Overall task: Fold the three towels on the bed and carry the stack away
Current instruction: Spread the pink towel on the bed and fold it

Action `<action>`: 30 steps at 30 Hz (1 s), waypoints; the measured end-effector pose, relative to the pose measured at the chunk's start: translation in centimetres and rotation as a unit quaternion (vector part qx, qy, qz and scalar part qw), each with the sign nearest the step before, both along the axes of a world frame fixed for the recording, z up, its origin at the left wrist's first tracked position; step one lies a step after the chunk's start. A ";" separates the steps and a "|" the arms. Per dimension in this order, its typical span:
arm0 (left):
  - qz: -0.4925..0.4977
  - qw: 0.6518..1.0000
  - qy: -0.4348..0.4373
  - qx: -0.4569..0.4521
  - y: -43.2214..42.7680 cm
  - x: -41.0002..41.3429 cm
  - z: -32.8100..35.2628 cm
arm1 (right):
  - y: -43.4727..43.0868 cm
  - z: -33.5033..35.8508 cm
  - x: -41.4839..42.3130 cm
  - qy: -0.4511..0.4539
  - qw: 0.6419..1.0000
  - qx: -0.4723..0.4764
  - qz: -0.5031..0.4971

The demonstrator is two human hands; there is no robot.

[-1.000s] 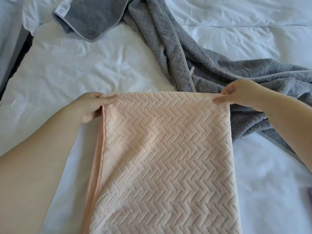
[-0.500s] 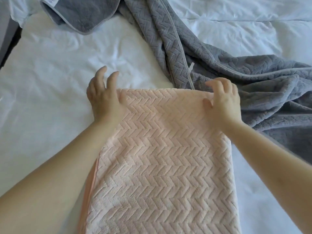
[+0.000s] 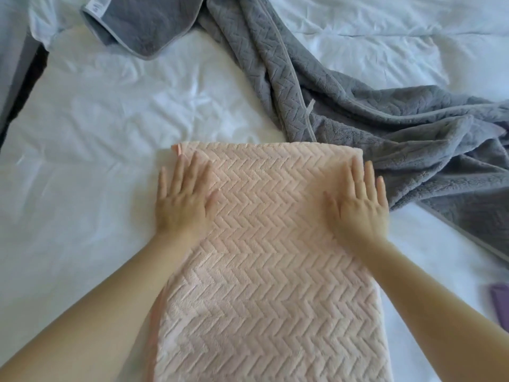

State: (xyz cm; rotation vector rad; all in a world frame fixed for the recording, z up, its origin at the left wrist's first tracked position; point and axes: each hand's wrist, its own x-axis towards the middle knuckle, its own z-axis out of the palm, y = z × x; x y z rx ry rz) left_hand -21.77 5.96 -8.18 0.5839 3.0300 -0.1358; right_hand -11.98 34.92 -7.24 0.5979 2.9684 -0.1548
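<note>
Pink herringbone towel point(image 3: 270, 257): folded into a long panel, flat on the white bed sheet point(image 3: 82, 161), far folded edge square across mid-frame, near end out of view at the bottom.

Left hand point(image 3: 180, 205): palm down on the towel's far left corner, fingers straight and slightly spread, thumb pointing inward. Nothing gripped, just pressing flat. Little finger right at the towel's left edge; cannot tell if on towel or sheet.

Right hand point(image 3: 358, 208): same pose on the far right corner, palm down, fingers straight, thumb inward. No pinch, no curl. Outer fingers at the towel's right edge, just beside the grey fabric.

So: towel under both palms, not held; bare centre strip between the hands, far edge just beyond the fingertips.

Grey herringbone towel point(image 3: 358, 119): unfolded, crumpled, from top centre down to the right edge, touching the pink towel's far right corner. Small loop tab point(image 3: 309, 106) on its hem.

Darker grey towel point(image 3: 137, 23): top left, plain pile, pale piping, white label point(image 3: 96, 8) at its corner, well apart from the pink one.

Purple object point(image 3: 500, 301): cropped at right edge, on the sheet; too little visible to identify.
</note>
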 end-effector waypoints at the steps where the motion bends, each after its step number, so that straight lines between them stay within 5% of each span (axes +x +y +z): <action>1: -0.027 0.999 -0.002 0.027 0.6 2.0 0.4 | -1.7 0.5 0.8 0.021 0.999 -0.023 0.015; 4: -0.132 0.990 -0.031 0.044 0.8 8.9 -0.3 | -7.6 -0.1 5.0 0.011 0.988 -0.110 0.107; 6: -0.108 0.991 -0.072 0.016 -1.2 10.8 -0.9 | -8.2 -1.2 7.9 -0.037 0.985 -0.093 0.140; 10: -0.043 0.997 -0.054 -0.046 -4.5 10.1 -1.3 | -4.2 -1.1 10.6 -0.043 0.997 -0.042 0.049; 13: -0.023 0.999 -0.043 0.003 -3.3 11.7 0.3 | -4.8 0.2 12.3 -0.024 0.999 -0.046 -0.008; 16: -0.106 0.990 -0.059 0.067 -1.4 17.4 1.4 | -9.6 0.8 15.6 0.000 0.994 -0.094 0.059; 19: -0.133 0.986 -0.098 0.020 -3.5 22.3 0.4 | -11.8 -0.4 20.5 -0.036 0.991 -0.092 0.089; 25: -0.048 0.997 -0.059 -0.002 -6.6 24.2 0.1 | -8.9 0.1 26.7 -0.039 0.994 -0.075 -0.071; 30: -0.161 0.981 -0.089 0.056 -6.5 33.2 1.3 | -15.5 0.5 31.9 -0.013 0.989 -0.102 0.106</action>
